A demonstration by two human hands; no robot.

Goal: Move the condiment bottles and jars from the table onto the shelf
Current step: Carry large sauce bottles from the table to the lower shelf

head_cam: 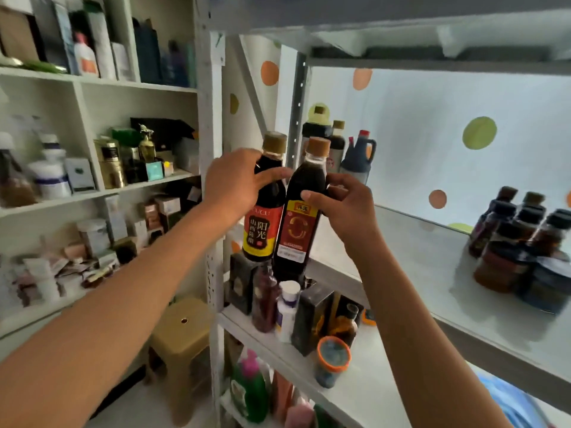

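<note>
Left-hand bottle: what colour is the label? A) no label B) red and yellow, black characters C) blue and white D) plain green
B: the bottle in the left hand carries a red-and-yellow label with black characters, beside the right hand and its red-labelled bottle.

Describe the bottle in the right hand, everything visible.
The right-hand bottle is a tall, slim bottle of clear material filled almost to the neck with dark liquid. It has a tan-brown cap and a red label with a gold ring emblem, a yellow band on top and a white strip below. It is held in the air, tilted slightly, in front of the white shelf edge. The right hand grips its shoulder, thumb in front. Its left side touches the bottle in the left hand.
</note>
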